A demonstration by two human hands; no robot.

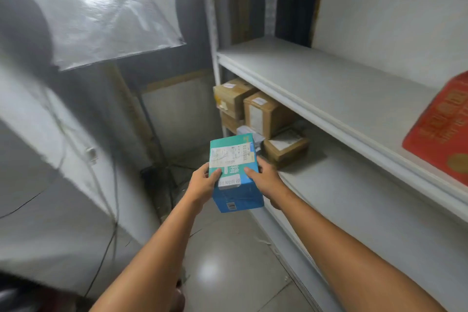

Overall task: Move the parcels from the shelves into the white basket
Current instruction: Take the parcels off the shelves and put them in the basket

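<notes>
A teal and blue parcel [235, 172] with a white shipping label is held in the air in front of the shelves, over the floor. My left hand [202, 181] grips its left side with the thumb on top. My right hand [266, 180] grips its right side. Several brown cardboard parcels [266, 114] sit at the far end of the lower shelf [354, 197]. A red flat parcel [440, 129] lies on the upper shelf [329, 88] at the right edge. The white basket is out of view.
White shelving runs along the right side. A translucent lighting softbox [101, 7] on a stand fills the upper left, with cables hanging along a grey wall [63, 159]. Glossy floor tiles [215, 261] lie below my arms.
</notes>
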